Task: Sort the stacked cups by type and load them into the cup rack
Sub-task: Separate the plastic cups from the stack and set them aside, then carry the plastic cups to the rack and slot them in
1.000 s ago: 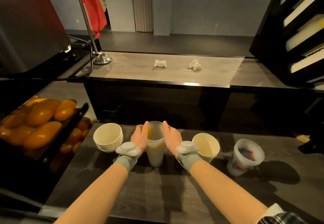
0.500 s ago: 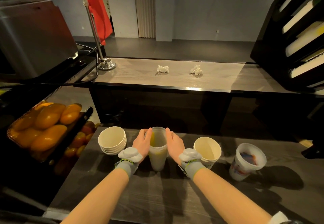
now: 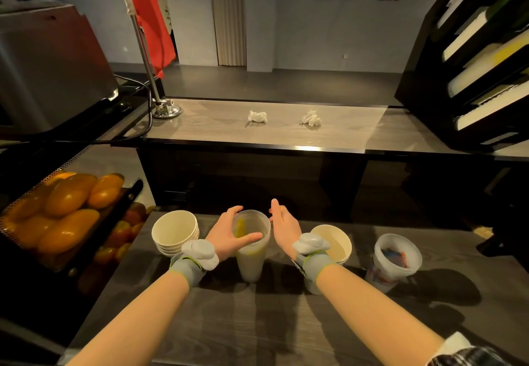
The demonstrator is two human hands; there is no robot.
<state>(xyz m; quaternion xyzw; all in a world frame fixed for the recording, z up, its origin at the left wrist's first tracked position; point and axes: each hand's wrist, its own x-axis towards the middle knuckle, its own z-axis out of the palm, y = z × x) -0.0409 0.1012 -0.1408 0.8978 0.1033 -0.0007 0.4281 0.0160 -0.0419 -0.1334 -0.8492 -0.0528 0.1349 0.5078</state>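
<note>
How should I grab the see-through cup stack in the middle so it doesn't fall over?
Hold the clear cup stack around its upper wall, just under the rim, coming in from the side. It is tall, narrows toward the bottom and stands upright, so a low push would likely tip it. The left hand is already curled around it there; the right hand is open beside it and could likely steady the other side.

flag: red
paper bowls: cream white
plastic cup: cloudy clear, yellow streak inside
fruit: orange
wristbands: grey, green edging
counter: dark wood grain
</note>
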